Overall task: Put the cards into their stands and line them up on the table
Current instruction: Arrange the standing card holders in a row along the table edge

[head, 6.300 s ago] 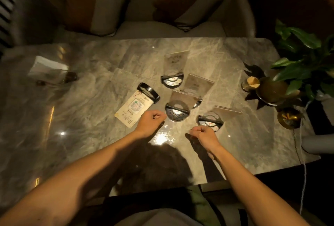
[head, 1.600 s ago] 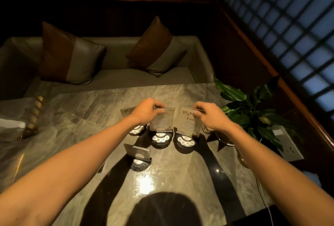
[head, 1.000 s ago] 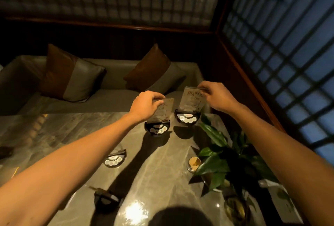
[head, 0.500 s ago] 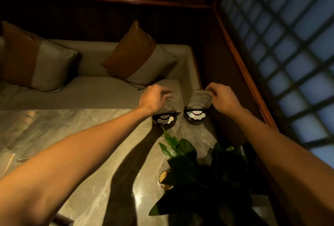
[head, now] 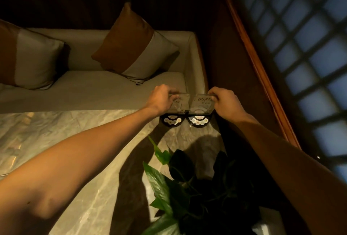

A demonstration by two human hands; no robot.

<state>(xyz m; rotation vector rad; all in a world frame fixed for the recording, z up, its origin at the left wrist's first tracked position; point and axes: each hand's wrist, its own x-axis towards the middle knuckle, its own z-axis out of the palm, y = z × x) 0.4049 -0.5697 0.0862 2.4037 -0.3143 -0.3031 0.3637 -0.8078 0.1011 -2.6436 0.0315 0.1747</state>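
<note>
Two clear card holders stand upright side by side at the far right corner of the marble table. Each has a black half-round base with pale dots. My left hand grips the top edge of the left stand. The right stand, whose card shows dark writing, is pinched at its top right corner by my right hand. Both bases rest on the table, nearly touching each other. The other stands are out of view.
A leafy potted plant rises in the near right, just in front of the two stands. Beyond the table edge runs a pale sofa with two brown-and-grey cushions. A wooden ledge and lattice window close off the right side.
Both hands have carried the two stands from the table's middle to its far right corner and lowered them side by side onto the marble. The view has followed to the right.
</note>
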